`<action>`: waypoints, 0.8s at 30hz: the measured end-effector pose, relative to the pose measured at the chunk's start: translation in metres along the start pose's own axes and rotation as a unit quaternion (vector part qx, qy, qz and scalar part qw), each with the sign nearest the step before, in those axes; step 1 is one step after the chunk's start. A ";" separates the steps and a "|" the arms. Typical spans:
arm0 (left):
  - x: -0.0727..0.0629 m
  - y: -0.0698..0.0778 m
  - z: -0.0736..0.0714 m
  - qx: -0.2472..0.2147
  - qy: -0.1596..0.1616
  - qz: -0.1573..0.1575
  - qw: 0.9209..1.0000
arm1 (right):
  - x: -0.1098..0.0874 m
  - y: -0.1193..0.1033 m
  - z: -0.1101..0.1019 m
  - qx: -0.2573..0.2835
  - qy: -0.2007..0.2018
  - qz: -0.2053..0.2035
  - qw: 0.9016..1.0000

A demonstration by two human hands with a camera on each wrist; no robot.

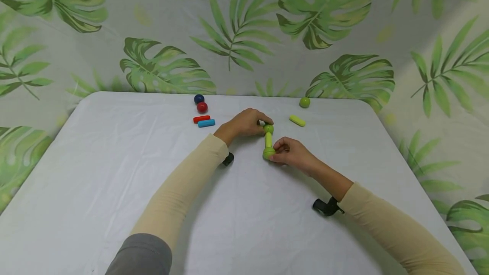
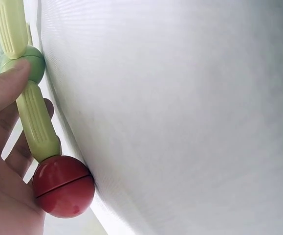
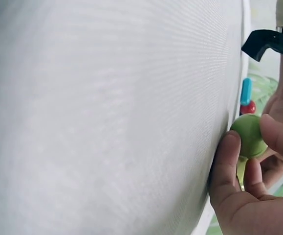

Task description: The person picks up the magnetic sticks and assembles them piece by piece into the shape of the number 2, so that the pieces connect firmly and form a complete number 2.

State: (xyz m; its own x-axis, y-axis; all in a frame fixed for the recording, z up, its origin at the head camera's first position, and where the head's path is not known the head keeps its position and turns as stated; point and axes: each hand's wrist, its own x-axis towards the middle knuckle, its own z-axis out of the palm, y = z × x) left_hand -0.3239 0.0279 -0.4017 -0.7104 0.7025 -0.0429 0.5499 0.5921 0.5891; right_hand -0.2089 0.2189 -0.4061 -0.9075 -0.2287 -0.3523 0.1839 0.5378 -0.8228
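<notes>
My left hand (image 1: 246, 122) pinches the middle green ball (image 1: 268, 129) of a toy chain of balls and ribbed rods. One yellow-green rod (image 1: 268, 140) joins it to a second green ball (image 1: 269, 153) on the near side. That nearer ball is pinched between the thumb and fingers of my right hand (image 1: 296, 155). In the left wrist view, another yellow-green rod (image 2: 37, 122) runs from the middle ball to a red ball (image 2: 64, 187) beside my left palm. The left hand hides this red end in the head view.
Left of the hands lie a dark blue ball (image 1: 199, 99), a red ball (image 1: 202, 107), a red rod (image 1: 201, 119) and a light blue rod (image 1: 206, 123). At the back right are a green ball (image 1: 304, 102) and a yellow-green rod (image 1: 297, 120). A white cloth (image 1: 237, 215) covers the table.
</notes>
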 end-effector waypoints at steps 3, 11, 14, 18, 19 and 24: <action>0.000 0.000 -0.001 0.000 0.001 -0.001 1.000 | 0.000 -0.001 0.000 -0.002 0.002 -0.001 1.000; 0.001 0.003 -0.001 0.002 -0.001 -0.007 1.000 | -0.003 -0.002 -0.002 -0.023 0.001 -0.015 1.000; 0.002 0.003 -0.001 0.004 -0.004 -0.003 1.000 | -0.006 -0.003 -0.007 -0.083 0.004 -0.043 0.996; 0.002 0.001 -0.002 0.011 -0.003 -0.001 1.000 | -0.012 -0.007 -0.016 -0.186 0.016 -0.122 0.975; 0.002 0.000 -0.002 0.014 -0.003 -0.001 1.000 | -0.013 -0.008 -0.019 -0.205 0.017 -0.143 0.968; 0.000 -0.003 -0.004 0.017 -0.006 0.002 1.000 | -0.013 -0.005 -0.025 -0.275 0.016 -0.219 0.936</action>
State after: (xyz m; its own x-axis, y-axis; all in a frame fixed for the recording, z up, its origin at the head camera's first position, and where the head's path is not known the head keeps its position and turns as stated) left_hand -0.3270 0.0247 -0.4002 -0.7026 0.7097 -0.0505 0.5681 0.6023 0.5608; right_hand -0.2076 0.2392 -0.3869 -0.8626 -0.5056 -0.0140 -0.4229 0.7362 -0.5284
